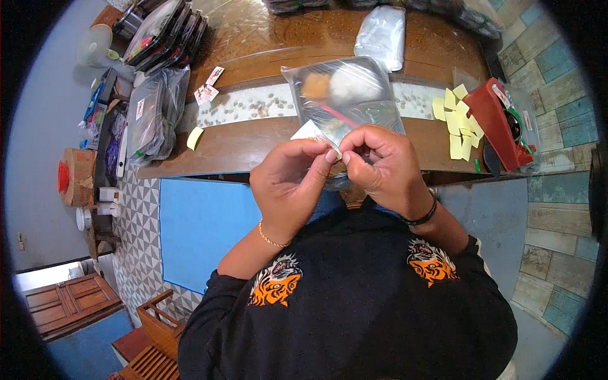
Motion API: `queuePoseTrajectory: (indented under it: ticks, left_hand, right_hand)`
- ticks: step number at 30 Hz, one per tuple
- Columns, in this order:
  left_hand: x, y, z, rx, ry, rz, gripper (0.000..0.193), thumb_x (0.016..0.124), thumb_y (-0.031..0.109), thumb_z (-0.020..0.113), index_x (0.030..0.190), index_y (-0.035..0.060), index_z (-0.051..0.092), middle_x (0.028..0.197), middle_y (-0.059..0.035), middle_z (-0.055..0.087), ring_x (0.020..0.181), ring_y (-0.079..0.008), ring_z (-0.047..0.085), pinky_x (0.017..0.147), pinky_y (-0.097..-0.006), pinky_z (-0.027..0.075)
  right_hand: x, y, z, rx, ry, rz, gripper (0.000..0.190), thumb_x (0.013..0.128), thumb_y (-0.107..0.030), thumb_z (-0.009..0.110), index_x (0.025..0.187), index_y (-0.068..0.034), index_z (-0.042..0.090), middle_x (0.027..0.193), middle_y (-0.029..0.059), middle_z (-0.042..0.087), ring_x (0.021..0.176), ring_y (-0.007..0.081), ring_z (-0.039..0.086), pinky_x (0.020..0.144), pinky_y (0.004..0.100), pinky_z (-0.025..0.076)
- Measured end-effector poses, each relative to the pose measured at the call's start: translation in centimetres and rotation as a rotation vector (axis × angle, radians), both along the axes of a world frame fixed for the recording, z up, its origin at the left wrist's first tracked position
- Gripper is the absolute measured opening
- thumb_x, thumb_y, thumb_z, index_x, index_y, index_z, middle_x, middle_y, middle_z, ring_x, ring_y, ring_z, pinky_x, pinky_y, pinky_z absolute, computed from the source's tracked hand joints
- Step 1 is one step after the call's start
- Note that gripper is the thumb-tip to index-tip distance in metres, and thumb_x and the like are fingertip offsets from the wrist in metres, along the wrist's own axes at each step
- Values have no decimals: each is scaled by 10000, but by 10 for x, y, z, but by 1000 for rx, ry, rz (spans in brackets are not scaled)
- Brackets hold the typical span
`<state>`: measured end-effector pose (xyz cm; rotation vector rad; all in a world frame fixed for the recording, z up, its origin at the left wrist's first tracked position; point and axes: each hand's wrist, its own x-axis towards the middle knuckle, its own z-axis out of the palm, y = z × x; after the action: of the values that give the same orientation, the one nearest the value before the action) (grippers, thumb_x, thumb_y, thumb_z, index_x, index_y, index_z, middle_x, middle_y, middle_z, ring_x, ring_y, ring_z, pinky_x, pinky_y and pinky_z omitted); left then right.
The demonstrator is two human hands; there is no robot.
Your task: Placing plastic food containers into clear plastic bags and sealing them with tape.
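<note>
Between my two hands, near the table's front edge, is a small white printed sticker (312,135). My left hand (297,180) pinches its lower right part between thumb and index finger. The fingertips of my right hand (382,166) meet the left ones at the same corner and pinch there too. Just beyond lies a clear plastic bag (349,95) around a food tray with white rice, an orange-brown piece of food and a red strip. My fingers cover the near end of this bag.
Bagged trays (154,114) and stacked food trays (164,35) stand at left. Loose printed stickers (206,94) and a yellow paper slip (194,138) lie nearby. At right are yellow slips (458,121) and a red tape dispenser (494,123). Folded plastic bags (381,38) lie farther back.
</note>
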<state>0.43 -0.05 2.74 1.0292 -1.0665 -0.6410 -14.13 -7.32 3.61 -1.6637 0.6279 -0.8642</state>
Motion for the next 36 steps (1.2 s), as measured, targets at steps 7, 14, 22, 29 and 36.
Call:
queuePoseTrajectory:
  ticks: [7, 14, 22, 29, 36]
  left_hand:
    - [0, 0, -1, 73, 11, 8, 136, 806, -55, 665, 940, -35, 652, 899, -85, 673, 817, -115, 626, 739, -239, 508]
    - [0, -1, -1, 121, -18, 12, 135, 807, -49, 667, 941, -39, 651, 921, -83, 670, 827, -117, 621, 743, -239, 501]
    - [10, -13, -20, -5, -303, -109, 216, 834, 74, 671, 1040, 8, 665, 1126, -177, 605, 1020, -197, 584, 877, -293, 461]
    - [5, -37, -24, 287, 57, -55, 100, 843, 79, 653, 920, 27, 689, 882, -119, 693, 810, -146, 650, 734, -253, 495]
    - [13, -93, -28, -100, -1193, 113, 92, 807, 172, 647, 837, 86, 664, 904, -90, 678, 788, -227, 650, 691, -305, 510]
  right_hand:
    - [-2, 1, 3, 36, 20, 42, 102, 849, -81, 611, 887, 14, 601, 833, 7, 571, 753, 43, 508, 657, 196, 429]
    - [-2, 1, 5, 84, 60, 29, 93, 845, -72, 604, 880, 15, 600, 826, 0, 566, 731, 33, 501, 633, 190, 428]
    - [-5, -1, -4, 17, 19, 21, 95, 845, -82, 604, 858, 7, 572, 793, -18, 547, 725, 29, 499, 633, 194, 434]
    - [-23, -16, -21, 53, 116, -212, 90, 775, -89, 613, 777, -2, 587, 658, 45, 556, 603, 86, 526, 556, 250, 446]
    - [-104, -82, -40, -524, 970, -753, 166, 761, -160, 600, 745, 5, 599, 660, 155, 595, 591, 304, 581, 569, 380, 459]
